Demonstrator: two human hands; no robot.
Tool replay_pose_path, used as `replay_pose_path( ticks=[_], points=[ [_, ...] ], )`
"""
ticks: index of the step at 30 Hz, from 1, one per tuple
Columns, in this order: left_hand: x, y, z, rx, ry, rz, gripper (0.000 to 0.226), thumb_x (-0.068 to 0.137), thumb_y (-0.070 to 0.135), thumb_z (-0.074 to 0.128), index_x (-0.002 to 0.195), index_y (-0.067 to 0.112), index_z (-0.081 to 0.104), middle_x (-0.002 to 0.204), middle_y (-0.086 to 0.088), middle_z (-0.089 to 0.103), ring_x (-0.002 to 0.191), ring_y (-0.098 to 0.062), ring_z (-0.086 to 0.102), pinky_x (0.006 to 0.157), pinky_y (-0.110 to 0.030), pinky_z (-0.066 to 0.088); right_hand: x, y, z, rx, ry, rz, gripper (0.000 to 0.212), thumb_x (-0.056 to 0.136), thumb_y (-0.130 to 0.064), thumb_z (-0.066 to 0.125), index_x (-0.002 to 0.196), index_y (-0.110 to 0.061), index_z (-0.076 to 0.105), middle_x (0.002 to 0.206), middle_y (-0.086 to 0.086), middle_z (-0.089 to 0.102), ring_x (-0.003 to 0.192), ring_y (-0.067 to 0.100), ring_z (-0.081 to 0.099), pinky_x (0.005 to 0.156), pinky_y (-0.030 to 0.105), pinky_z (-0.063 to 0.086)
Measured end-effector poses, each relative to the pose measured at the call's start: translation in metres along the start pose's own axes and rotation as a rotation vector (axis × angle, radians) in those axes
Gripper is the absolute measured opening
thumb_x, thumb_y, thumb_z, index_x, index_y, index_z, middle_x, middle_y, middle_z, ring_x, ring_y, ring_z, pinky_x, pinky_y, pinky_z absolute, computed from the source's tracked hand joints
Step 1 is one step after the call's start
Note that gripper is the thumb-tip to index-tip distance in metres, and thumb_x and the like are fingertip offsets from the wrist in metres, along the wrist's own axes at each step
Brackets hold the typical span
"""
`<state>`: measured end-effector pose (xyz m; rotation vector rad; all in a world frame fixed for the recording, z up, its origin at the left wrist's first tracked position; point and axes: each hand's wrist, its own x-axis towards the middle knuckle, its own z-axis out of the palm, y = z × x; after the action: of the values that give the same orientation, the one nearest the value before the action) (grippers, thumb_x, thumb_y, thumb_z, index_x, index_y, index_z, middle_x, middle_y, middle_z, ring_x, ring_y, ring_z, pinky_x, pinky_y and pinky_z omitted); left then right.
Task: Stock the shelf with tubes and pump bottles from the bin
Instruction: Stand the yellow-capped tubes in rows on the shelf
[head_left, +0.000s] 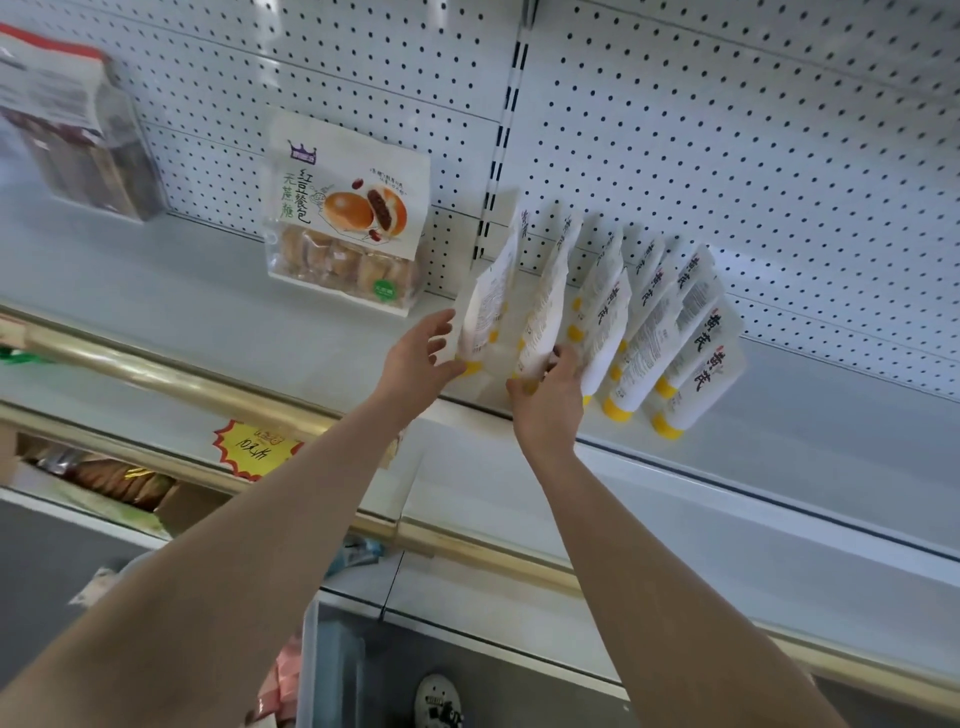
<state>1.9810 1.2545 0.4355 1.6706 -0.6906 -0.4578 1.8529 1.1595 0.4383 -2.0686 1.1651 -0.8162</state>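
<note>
Several white tubes with yellow caps (654, 332) stand cap-down in a row on the white shelf (208, 306), leaning on the pegboard back. My left hand (421, 358) grips the leftmost tube (488, 301) near its cap. My right hand (550, 400) holds the second tube (545, 312) at its lower end. The clear bin (332, 670) shows at the bottom edge, its contents mostly hidden.
A bag of red-bean buns (348, 218) stands on the shelf to the left of the tubes. A clear pack of dark snacks (78, 140) is at far left. A gold rail (208, 384) edges the shelf; a yellow price tag (254, 447) hangs below.
</note>
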Motion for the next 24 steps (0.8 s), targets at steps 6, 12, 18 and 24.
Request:
replay_pose_path(
  ticks=[6,12,18,24],
  points=[
    [-0.046,-0.01,-0.039,0.026,0.094,0.009,0.055,0.084,0.009,0.071,0.133,0.024,0.052,0.122,0.005,0.059,0.111,-0.009,0.057,0.1,-0.032,0.048,-0.05,-0.004,0.011,0.057,0.069,-0.013,0.067,0.083,-0.004,0.067,0.14,-0.009,0.033,0.134,0.01,0.04,0.113,0.028,0.051,0.092,0.041,0.048],
    [-0.106,-0.048,-0.104,0.035,0.203,-0.061,0.049,0.082,0.007,0.071,0.125,0.024,0.057,0.112,0.006,0.062,0.106,-0.012,0.06,0.098,-0.04,0.051,-0.113,-0.014,0.05,0.124,-0.042,-0.029,0.061,0.086,-0.009,0.066,0.139,-0.011,0.034,0.132,0.008,0.042,0.116,0.022,0.053,0.095,0.039,0.048],
    [-0.183,-0.097,-0.166,0.09,0.334,-0.213,0.046,0.082,0.001,0.069,0.125,0.015,0.059,0.108,0.0,0.064,0.101,-0.016,0.063,0.087,-0.023,0.053,-0.186,-0.026,0.109,0.104,-0.371,-0.126,0.048,0.087,-0.012,0.066,0.129,-0.012,0.043,0.118,0.006,0.053,0.101,0.018,0.056,0.088,0.035,0.05],
    [-0.258,-0.154,-0.199,0.197,0.418,-0.426,0.047,0.084,0.002,0.067,0.128,0.016,0.059,0.116,0.001,0.063,0.112,-0.017,0.06,0.1,-0.028,0.045,-0.251,-0.02,0.163,0.016,-0.743,-0.146,0.043,0.087,-0.018,0.069,0.127,-0.015,0.051,0.121,0.002,0.06,0.109,0.018,0.058,0.086,0.024,0.044]
  ],
)
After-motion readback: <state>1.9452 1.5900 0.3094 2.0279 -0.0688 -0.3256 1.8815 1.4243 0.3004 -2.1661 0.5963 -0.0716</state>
